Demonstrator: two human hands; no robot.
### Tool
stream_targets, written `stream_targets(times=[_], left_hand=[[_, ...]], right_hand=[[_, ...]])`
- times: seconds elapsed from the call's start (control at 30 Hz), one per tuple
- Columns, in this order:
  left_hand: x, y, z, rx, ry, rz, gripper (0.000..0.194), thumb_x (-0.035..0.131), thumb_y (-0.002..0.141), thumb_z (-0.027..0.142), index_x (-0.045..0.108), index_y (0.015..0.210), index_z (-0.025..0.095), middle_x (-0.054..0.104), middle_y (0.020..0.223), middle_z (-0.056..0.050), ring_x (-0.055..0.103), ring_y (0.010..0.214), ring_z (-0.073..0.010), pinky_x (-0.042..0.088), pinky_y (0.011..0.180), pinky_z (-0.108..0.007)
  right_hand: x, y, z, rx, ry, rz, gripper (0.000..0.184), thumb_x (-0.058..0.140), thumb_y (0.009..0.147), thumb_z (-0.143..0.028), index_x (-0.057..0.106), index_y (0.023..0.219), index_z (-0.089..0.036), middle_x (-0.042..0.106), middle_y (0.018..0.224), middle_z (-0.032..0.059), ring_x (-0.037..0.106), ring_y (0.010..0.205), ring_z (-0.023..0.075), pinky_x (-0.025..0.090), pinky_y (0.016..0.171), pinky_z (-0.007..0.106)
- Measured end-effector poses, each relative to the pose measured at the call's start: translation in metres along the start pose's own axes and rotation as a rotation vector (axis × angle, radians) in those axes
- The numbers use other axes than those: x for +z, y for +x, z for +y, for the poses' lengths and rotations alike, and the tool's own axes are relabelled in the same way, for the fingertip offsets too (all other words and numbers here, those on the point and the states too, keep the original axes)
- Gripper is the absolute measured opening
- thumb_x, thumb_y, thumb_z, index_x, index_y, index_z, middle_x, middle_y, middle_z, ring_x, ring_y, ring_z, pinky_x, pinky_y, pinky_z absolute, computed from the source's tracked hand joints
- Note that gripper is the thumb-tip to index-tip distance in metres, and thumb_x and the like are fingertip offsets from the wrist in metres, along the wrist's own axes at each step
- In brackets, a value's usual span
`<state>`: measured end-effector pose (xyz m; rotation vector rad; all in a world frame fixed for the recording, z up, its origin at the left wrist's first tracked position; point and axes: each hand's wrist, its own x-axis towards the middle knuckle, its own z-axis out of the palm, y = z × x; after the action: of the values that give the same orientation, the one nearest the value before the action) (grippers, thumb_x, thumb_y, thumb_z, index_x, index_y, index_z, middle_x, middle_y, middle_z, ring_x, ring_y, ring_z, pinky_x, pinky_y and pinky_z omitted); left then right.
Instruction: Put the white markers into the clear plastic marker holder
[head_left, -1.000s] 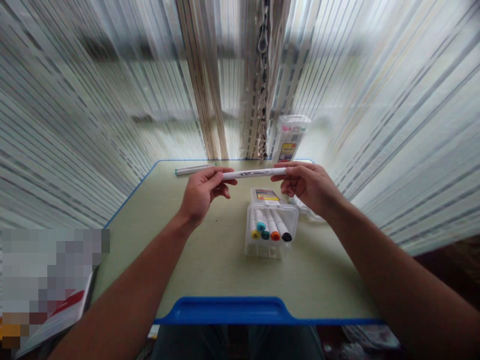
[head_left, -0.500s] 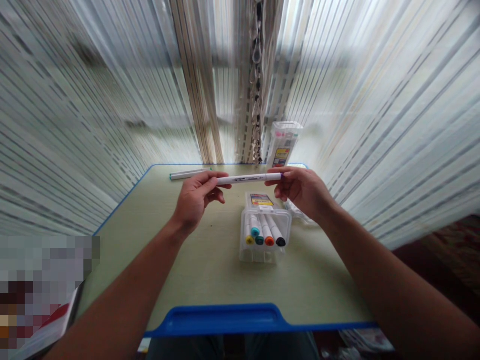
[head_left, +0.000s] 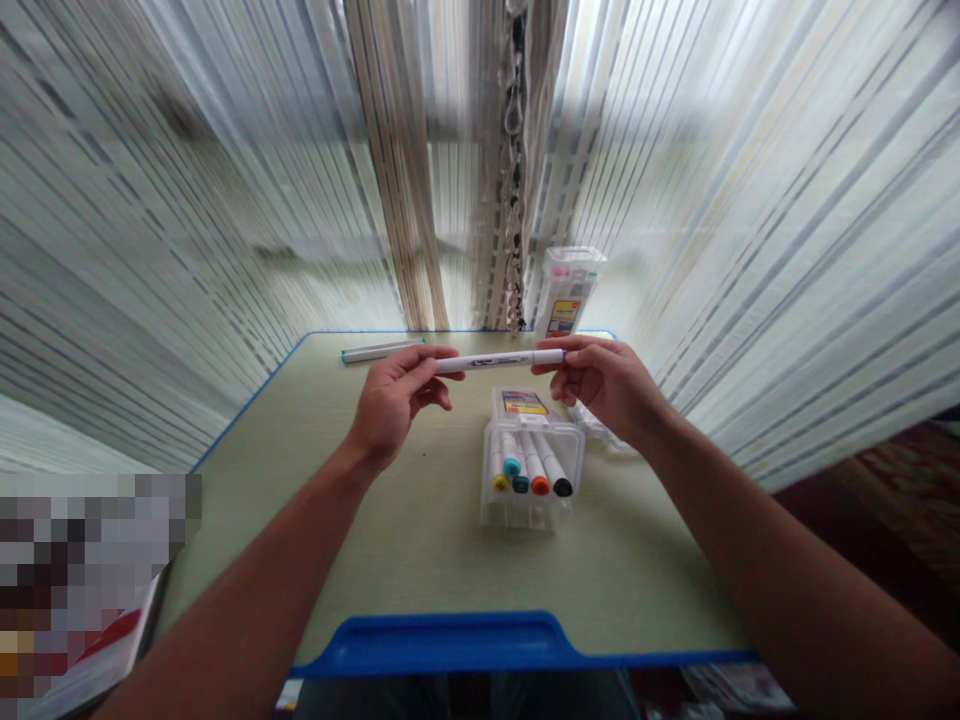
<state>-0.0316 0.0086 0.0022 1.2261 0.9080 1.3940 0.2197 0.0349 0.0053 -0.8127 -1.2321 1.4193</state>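
A white marker with a purple end (head_left: 495, 360) is held level above the table between both hands. My left hand (head_left: 396, 400) is closed on its left end, thumb on the barrel. At the purple right end, my right hand (head_left: 600, 375) pinches the marker with its fingers. Below and between the hands lies a clear plastic marker case (head_left: 574, 455), its opening towards me. Inside are several white markers with yellow, turquoise, dark green, orange and black ends. Behind my left hand a white marker with teal ends (head_left: 364, 353) rests on the table.
A second clear case (head_left: 566, 300) with markers stands upright at the back right. Partly behind my right hand is some clear plastic (head_left: 600, 430). The pale green table (head_left: 405, 540) has a blue rim and a blue front tray (head_left: 450, 640). String curtains (head_left: 225, 180) hang behind it.
Both hands keep the marker in nearly the same place. The whole view has shifted very slightly; nothing else visibly moves.
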Motion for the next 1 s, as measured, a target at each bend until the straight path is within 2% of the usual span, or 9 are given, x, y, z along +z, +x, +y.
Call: stream_targets(times=[0.5,0.7,1.0], left_hand=[[-0.0015,-0.0004,0.0000,0.014,-0.012,-0.004,0.025,0.073,0.079,0.027,0.075,0.097,0.011,0.076,0.081,-0.008,0.062,0.057,-0.0117,0.053,0.058,-0.025],[-0.0011,-0.0023,0.0008,0.037,0.000,0.006,0.029,0.077,0.079,0.028,0.074,0.102,0.011,0.075,0.083,-0.007,0.062,0.058,-0.0104,0.054,0.058,-0.025],[-0.0003,-0.0030,0.0019,0.053,0.004,0.009,0.029,0.080,0.078,0.028,0.074,0.100,0.011,0.076,0.083,-0.007,0.062,0.058,-0.0099,0.054,0.059,-0.024]], right_hand=[[0.0001,-0.0009,0.0033,-0.046,-0.046,-0.010,0.028,0.081,0.067,-0.019,0.079,0.094,-0.018,0.078,0.080,0.0053,0.062,0.051,0.0100,0.044,0.045,0.022],[0.0014,-0.0021,0.0030,-0.066,-0.083,-0.010,0.036,0.089,0.067,-0.027,0.077,0.100,-0.018,0.078,0.080,0.0044,0.060,0.053,0.0096,0.046,0.046,0.023],[0.0058,-0.0022,0.0025,-0.084,-0.080,0.019,0.039,0.094,0.063,-0.032,0.077,0.095,-0.018,0.076,0.075,0.0036,0.060,0.050,0.0095,0.044,0.043,0.022]])
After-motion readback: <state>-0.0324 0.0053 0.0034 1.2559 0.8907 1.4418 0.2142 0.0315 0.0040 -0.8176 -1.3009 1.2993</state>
